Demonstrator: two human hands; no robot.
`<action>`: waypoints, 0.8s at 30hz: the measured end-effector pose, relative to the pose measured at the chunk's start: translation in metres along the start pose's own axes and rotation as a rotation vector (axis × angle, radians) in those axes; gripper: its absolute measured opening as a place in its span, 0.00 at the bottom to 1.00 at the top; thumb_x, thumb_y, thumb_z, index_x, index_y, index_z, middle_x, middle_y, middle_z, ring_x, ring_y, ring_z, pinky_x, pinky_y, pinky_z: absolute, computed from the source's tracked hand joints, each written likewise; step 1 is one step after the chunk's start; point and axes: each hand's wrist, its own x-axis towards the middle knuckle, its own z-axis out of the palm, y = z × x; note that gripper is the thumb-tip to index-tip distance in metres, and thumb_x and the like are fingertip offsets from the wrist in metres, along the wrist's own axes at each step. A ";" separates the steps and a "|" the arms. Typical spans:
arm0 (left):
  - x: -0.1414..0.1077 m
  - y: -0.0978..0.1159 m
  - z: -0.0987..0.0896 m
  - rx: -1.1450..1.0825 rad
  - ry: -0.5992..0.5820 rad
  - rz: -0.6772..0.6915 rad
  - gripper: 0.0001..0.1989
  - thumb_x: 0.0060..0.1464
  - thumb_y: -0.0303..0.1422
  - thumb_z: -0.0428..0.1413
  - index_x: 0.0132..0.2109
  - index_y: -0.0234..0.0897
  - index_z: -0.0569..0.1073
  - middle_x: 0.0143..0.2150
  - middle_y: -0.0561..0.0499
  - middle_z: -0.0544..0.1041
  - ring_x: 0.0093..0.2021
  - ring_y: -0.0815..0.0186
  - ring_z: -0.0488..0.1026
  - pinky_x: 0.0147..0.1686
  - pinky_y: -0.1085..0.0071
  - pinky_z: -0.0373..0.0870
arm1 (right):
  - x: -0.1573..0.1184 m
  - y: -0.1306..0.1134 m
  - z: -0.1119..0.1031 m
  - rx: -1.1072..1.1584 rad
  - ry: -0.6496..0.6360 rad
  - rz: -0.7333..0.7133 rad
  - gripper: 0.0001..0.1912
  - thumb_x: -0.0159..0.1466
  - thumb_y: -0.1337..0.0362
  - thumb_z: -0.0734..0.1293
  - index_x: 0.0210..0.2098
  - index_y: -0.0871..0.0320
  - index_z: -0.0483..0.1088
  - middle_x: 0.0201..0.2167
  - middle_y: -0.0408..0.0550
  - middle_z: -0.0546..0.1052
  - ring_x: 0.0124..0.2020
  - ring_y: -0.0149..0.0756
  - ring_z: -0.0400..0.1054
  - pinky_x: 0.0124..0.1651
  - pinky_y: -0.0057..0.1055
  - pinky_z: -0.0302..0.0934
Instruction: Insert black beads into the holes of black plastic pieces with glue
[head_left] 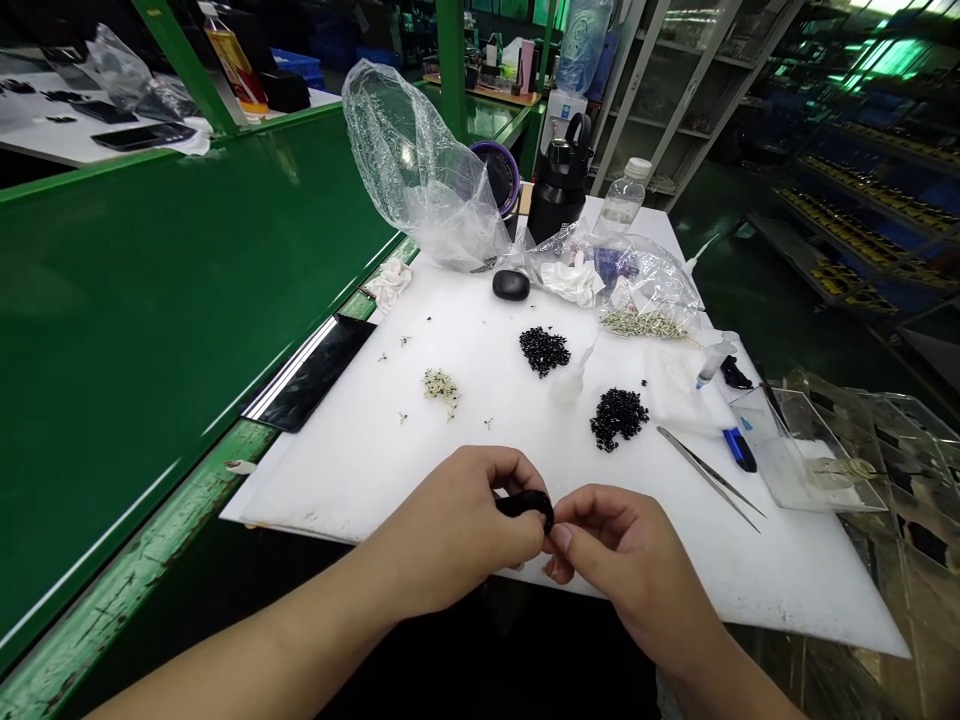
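Note:
Close to the front edge of the white board [442, 480], my left hand [465, 530] is closed around a small black curved piece [523, 503]; its exact kind does not show. My right hand [622, 550] meets it there, thumb and forefinger pinched at the piece's right end. Whether a smaller part sits in that pinch is hidden. Beyond my hands lie two piles of tiny black parts [619, 418] and a small heap of pale parts [440, 386], with a few pale ones scattered around. Metal tweezers [705, 475] rest to the right of my right hand.
A white dropper bottle [571, 382] lies between the black piles. Clear plastic bags [427, 170], a black flask [559, 190] and a black oval case [511, 285] stand farther back. Clear trays [817, 460] are on the right, a dark glossy panel [311, 375] on the left.

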 end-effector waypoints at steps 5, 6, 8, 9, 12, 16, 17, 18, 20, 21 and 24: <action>0.001 -0.004 0.002 -0.010 0.026 0.040 0.06 0.47 0.31 0.54 0.34 0.37 0.73 0.29 0.54 0.76 0.28 0.69 0.69 0.27 0.73 0.63 | 0.000 0.003 0.000 0.002 0.014 0.007 0.04 0.58 0.65 0.69 0.30 0.61 0.73 0.20 0.42 0.74 0.24 0.30 0.72 0.30 0.24 0.65; 0.001 -0.003 0.002 -0.011 0.018 0.027 0.06 0.47 0.31 0.54 0.34 0.36 0.73 0.30 0.53 0.76 0.28 0.68 0.69 0.27 0.73 0.64 | 0.001 0.003 0.000 -0.001 0.018 0.007 0.04 0.58 0.65 0.69 0.30 0.61 0.73 0.20 0.42 0.73 0.24 0.30 0.72 0.29 0.24 0.65; 0.000 -0.001 0.001 -0.012 0.005 0.002 0.06 0.47 0.30 0.53 0.35 0.36 0.73 0.30 0.53 0.76 0.29 0.67 0.70 0.28 0.72 0.65 | 0.001 0.003 0.000 -0.006 0.025 0.008 0.04 0.58 0.66 0.69 0.29 0.61 0.73 0.20 0.41 0.73 0.24 0.29 0.71 0.30 0.24 0.65; 0.000 0.000 0.002 -0.012 0.002 -0.006 0.07 0.47 0.30 0.53 0.35 0.36 0.72 0.31 0.52 0.76 0.29 0.67 0.71 0.29 0.71 0.66 | 0.002 0.003 0.000 -0.008 0.027 0.007 0.04 0.58 0.65 0.69 0.30 0.61 0.73 0.20 0.41 0.73 0.24 0.29 0.71 0.30 0.24 0.65; 0.001 -0.001 0.002 -0.026 -0.002 0.022 0.07 0.48 0.29 0.52 0.35 0.37 0.72 0.32 0.53 0.77 0.31 0.66 0.71 0.30 0.71 0.67 | 0.003 0.003 -0.002 -0.011 0.009 0.013 0.05 0.59 0.65 0.68 0.29 0.61 0.72 0.22 0.42 0.74 0.24 0.28 0.71 0.30 0.23 0.65; -0.001 -0.002 0.003 -0.018 -0.020 0.027 0.07 0.48 0.29 0.51 0.36 0.37 0.72 0.32 0.52 0.77 0.32 0.65 0.71 0.30 0.71 0.67 | 0.005 0.004 -0.005 0.009 -0.044 0.046 0.05 0.59 0.65 0.68 0.30 0.61 0.71 0.25 0.43 0.76 0.24 0.27 0.71 0.30 0.24 0.64; -0.002 -0.001 0.002 -0.010 -0.028 0.013 0.07 0.48 0.29 0.51 0.36 0.37 0.72 0.32 0.52 0.77 0.32 0.65 0.72 0.31 0.70 0.67 | 0.005 0.004 -0.005 0.011 -0.051 0.054 0.05 0.59 0.65 0.68 0.30 0.61 0.72 0.25 0.44 0.76 0.24 0.28 0.71 0.30 0.24 0.65; -0.003 0.001 0.002 -0.004 -0.033 0.000 0.07 0.48 0.29 0.51 0.36 0.37 0.72 0.33 0.52 0.77 0.33 0.64 0.72 0.31 0.70 0.67 | 0.006 0.003 -0.006 0.011 -0.058 0.058 0.04 0.59 0.66 0.68 0.30 0.61 0.72 0.25 0.44 0.76 0.24 0.28 0.71 0.30 0.25 0.65; -0.003 0.003 0.002 0.002 -0.037 -0.007 0.07 0.49 0.30 0.51 0.36 0.37 0.72 0.33 0.51 0.77 0.34 0.64 0.72 0.31 0.70 0.67 | 0.006 0.002 -0.006 0.006 -0.064 0.057 0.04 0.58 0.67 0.68 0.30 0.62 0.72 0.25 0.44 0.76 0.23 0.28 0.71 0.30 0.25 0.65; -0.003 0.004 0.002 0.005 -0.038 -0.004 0.07 0.49 0.31 0.51 0.36 0.37 0.72 0.33 0.51 0.77 0.34 0.64 0.72 0.31 0.70 0.67 | 0.006 0.002 -0.006 0.005 -0.061 0.055 0.04 0.58 0.67 0.67 0.30 0.62 0.72 0.24 0.43 0.76 0.23 0.27 0.70 0.30 0.25 0.65; -0.002 0.005 0.002 0.021 -0.026 -0.006 0.07 0.49 0.31 0.52 0.36 0.37 0.72 0.33 0.52 0.77 0.32 0.65 0.71 0.30 0.71 0.66 | 0.006 0.000 -0.006 -0.007 -0.039 0.061 0.04 0.58 0.66 0.68 0.30 0.61 0.72 0.24 0.43 0.76 0.23 0.28 0.71 0.30 0.26 0.65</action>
